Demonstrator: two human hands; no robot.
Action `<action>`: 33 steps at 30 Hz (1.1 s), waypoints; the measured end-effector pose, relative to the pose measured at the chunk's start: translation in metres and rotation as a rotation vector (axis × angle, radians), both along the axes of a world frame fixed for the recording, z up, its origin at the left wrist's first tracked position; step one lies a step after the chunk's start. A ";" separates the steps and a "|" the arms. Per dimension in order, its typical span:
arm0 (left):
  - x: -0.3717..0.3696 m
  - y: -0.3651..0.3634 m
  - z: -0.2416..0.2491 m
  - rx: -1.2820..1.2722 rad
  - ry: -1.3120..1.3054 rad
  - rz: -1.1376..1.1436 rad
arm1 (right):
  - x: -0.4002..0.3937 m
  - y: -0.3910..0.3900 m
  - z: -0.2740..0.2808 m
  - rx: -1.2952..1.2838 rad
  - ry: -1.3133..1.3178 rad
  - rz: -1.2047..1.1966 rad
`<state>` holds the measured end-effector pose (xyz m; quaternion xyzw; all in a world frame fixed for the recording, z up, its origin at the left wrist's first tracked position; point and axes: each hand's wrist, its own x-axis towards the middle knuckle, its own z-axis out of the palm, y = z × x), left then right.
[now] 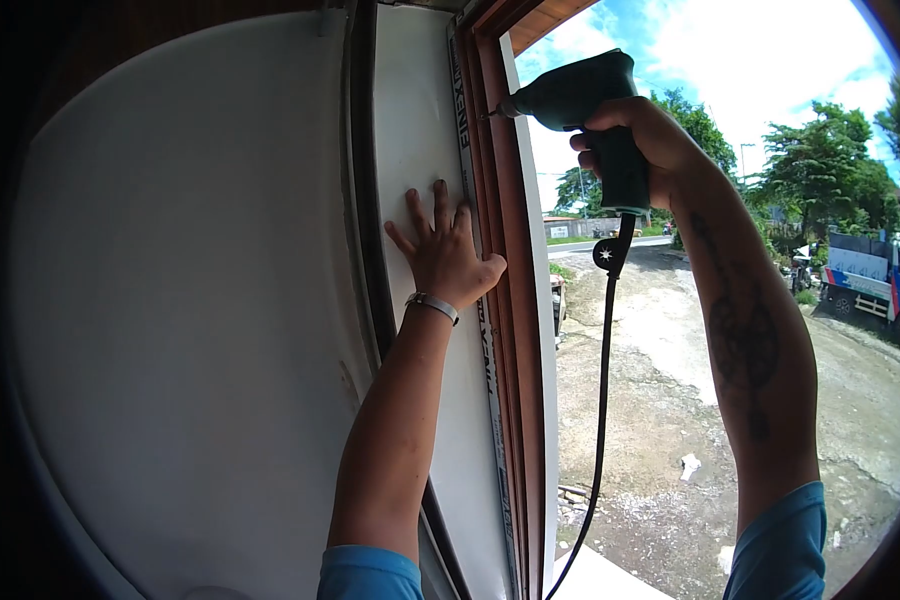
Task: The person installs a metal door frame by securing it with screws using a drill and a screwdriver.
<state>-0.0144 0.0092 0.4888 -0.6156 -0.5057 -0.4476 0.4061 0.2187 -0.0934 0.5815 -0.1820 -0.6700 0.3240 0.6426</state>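
Observation:
My right hand (635, 140) grips the handle of a dark green corded power drill (580, 88), raised at the upper right. The drill points left, and its bit tip is right at the reddish-brown frame (505, 300). From the bottom of the handle hangs a black cord (606, 360) with a chuck key holder (608, 254) on it. My left hand (450, 250) is spread flat on the white panel (410, 120) beside the frame, its thumb lying over the frame's edge. Printed protective tape (490, 370) runs along the join between panel and frame.
A dark vertical strip (362, 200) separates the panel from a large white surface (190, 300) on the left. Outside, past the frame, are rough concrete ground (660, 400), trees (820, 150) and a parked truck (870, 280).

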 end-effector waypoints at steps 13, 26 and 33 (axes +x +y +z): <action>0.001 0.038 0.095 0.458 0.079 -0.078 | 0.006 -0.008 0.011 -0.037 -0.075 -0.032; 0.011 -0.004 0.183 -0.110 0.215 0.129 | 0.012 0.000 0.002 0.112 -0.133 -0.202; 0.015 -0.006 0.186 -0.154 0.220 0.190 | 0.012 0.010 0.004 0.045 -0.074 -0.172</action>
